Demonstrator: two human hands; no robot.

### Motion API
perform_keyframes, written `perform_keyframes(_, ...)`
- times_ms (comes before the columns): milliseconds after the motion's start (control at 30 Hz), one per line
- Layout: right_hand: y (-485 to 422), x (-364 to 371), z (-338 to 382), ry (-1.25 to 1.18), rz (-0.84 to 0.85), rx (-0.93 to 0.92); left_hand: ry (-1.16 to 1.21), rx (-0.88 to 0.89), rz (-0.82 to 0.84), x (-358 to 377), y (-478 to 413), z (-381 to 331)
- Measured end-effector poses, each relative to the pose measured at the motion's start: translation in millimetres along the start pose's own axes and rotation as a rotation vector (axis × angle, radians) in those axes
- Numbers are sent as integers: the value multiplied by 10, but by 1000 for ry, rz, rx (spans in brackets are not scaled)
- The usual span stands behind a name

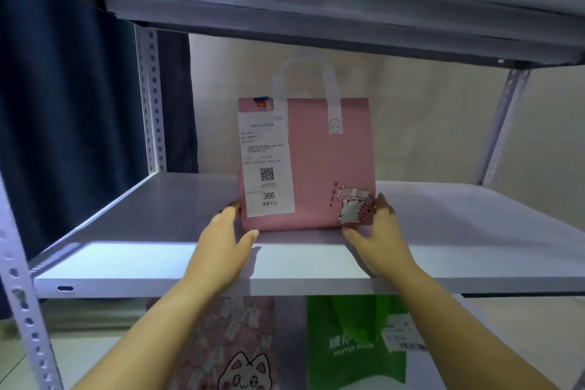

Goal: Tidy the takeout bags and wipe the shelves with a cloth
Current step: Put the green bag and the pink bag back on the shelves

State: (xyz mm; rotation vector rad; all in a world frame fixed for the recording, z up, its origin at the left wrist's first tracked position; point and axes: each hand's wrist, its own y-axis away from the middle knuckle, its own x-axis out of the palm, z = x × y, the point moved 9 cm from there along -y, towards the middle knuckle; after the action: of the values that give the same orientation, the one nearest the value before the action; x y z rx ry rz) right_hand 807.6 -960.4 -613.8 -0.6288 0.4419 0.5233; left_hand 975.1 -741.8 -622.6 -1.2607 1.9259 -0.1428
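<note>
A pink takeout bag (319,165) with white handles, a cat drawing and a white receipt numbered 366 stands upright on the middle white shelf (133,215). My left hand (223,241) holds the bag's lower left corner, thumb at the front and fingers along the side. At the lower right corner my right hand (378,231) holds it the same way. No cloth is in view.
On the shelf below stand a pink cat-patterned bag (240,348) and a green Mister Pizza bag (348,342). A higher shelf (316,9) hangs overhead. Perforated grey uprights (152,98) stand at the corners. A dark blue curtain (63,104) hangs to the left.
</note>
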Motion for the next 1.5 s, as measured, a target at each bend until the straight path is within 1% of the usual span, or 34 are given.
perform_keyframes(200, 18, -34, 12, 7, -6, 58, 105, -36, 3, -55, 21, 32)
perform_keyframes(300, 46, 30, 118, -1, 17, 33, 148, -64, -30, -170, 26, 79)
perform_keyframes(700, 239, 567, 687, -159, 99, -55, -4, -150, -97, -973, 117, 613)
perform_keyframes(1000, 330, 783, 927, -169, 104, -76, -1, -193, -156, -1288, 211, 816)
perform_keyframes(1333, 431, 758, 991, -107, 124, -84, 9, -207, -196, -1435, 393, 735)
perform_keyframes(1500, 561, 585, 1083, -112, 94, -162, -26, -133, -253, -1546, 581, 563)
